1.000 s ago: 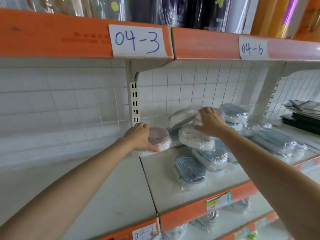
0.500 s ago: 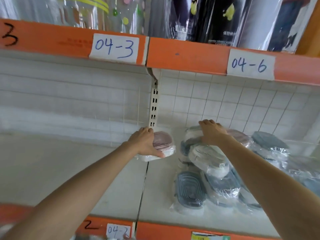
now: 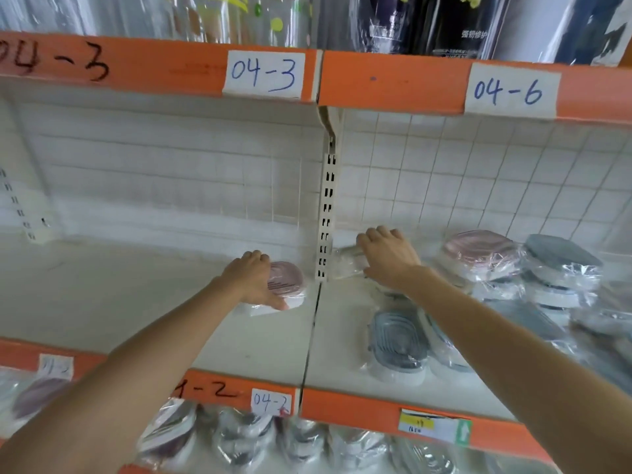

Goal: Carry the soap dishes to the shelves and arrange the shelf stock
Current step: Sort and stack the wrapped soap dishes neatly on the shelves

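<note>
A pink soap dish [image 3: 286,282] in clear wrap lies on the white shelf [image 3: 136,302] just left of the slotted upright post [image 3: 326,213]. My left hand [image 3: 251,280] grips it from the left, thumb along its front edge. My right hand [image 3: 388,256] holds a white wrapped soap dish [image 3: 347,265] low at the back of the right bay, beside the post. A blue-grey dish [image 3: 398,343] lies in front of that hand. Several wrapped dishes, pink [image 3: 478,251] and grey [image 3: 557,254], are piled to the right.
The orange shelf edge above carries labels 04-3 [image 3: 265,75] and 04-6 [image 3: 509,92]. The lower shelf [image 3: 376,410] has an orange front with a price tag, and more wrapped dishes [image 3: 239,436] lie beneath it. The left bay is bare white shelf.
My right hand has moved left from the pile to the back corner by the post, carrying a white dish. My left hand stays on the pink dish. The view has shifted left.
</note>
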Demonstrator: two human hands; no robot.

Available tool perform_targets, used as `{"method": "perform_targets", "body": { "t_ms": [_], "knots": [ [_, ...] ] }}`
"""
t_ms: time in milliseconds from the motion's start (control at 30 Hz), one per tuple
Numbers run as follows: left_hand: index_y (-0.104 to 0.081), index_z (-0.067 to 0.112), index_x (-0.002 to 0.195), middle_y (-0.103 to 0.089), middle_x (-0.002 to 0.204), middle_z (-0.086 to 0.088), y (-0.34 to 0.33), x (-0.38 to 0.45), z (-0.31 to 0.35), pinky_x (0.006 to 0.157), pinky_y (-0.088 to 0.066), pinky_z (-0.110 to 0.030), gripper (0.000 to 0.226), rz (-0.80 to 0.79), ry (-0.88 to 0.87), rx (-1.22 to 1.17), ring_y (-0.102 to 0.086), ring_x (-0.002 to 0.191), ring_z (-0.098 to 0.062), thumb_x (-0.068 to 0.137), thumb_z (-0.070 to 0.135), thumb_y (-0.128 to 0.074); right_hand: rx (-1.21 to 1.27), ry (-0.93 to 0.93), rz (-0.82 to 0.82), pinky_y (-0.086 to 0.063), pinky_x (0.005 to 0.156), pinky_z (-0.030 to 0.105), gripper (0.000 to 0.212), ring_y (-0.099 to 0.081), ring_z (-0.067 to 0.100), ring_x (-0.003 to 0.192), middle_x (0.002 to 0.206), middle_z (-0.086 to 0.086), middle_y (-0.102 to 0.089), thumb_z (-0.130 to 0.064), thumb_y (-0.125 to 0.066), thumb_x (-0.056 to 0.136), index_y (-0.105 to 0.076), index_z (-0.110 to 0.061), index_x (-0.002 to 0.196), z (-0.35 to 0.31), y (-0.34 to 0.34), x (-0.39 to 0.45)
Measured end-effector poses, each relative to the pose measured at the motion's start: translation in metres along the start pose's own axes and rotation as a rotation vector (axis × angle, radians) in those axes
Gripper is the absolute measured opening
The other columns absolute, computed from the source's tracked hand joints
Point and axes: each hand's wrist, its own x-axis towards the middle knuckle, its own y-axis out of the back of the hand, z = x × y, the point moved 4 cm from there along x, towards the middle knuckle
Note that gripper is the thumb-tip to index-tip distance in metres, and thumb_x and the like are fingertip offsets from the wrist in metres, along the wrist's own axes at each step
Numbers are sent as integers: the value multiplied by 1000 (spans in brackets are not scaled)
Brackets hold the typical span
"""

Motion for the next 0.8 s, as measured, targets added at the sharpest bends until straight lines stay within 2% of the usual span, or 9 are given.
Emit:
{"method": "perform_targets", "body": {
  "t_ms": [167, 267, 367, 567, 700, 800],
  "knots": [
    [-37, 3, 136, -41, 136, -10, -26, -32, -61, 100, -37, -32, 100, -51, 88, -41, -38, 128, -25, 69, 69, -68, 21, 91, -102, -30, 102, 35, 51, -42, 26, 122, 130, 8, -49, -27, -57, 88, -36, -12, 133, -81, -20, -6],
    [-36, 3, 137, -41, 137, -10, -38, -49, -82, 100, -37, -32, 99, -72, 79, -40, -38, 128, -25, 70, 68, -68, 75, 41, -168, -33, 100, 36, 57, -45, 29, 122, 130, 11, -51, -26, -58, 88, -32, -11, 136, -117, -31, -13],
    [-34, 3, 138, -39, 138, -10, -51, -58, -95, 102, -37, -33, 101, -86, 56, -27, -37, 128, -26, 69, 68, -69, 68, -25, -162, -36, 97, 35, 59, -47, 29, 119, 129, 12, -51, -26, -57, 88, -28, -7, 136, -139, -37, -24],
    [-35, 4, 137, -40, 135, -9, -65, -60, -103, 100, -37, -33, 99, -51, 5, -53, -38, 126, -26, 69, 69, -68, 97, -13, -158, -33, 102, 35, 68, -40, 25, 124, 134, 8, -43, -51, -57, 87, -31, -9, 134, -153, -40, -44],
    [-35, 3, 135, -42, 134, -11, -69, -57, -107, 101, -37, -33, 101, -45, -21, -91, -40, 124, -27, 68, 69, -69, 183, -24, -196, -30, 108, 35, 65, -34, 23, 131, 143, 6, -36, -45, -58, 88, -33, -12, 138, -152, -42, -55],
    [-36, 2, 134, -44, 133, -11, -68, -57, -105, 99, -37, -32, 101, -57, -36, -103, -42, 123, -27, 66, 69, -70, 229, -64, -240, -29, 111, 35, 72, -29, 22, 135, 148, 5, -29, -42, -61, 87, -27, -10, 143, -142, -41, -60]
  ]
}}
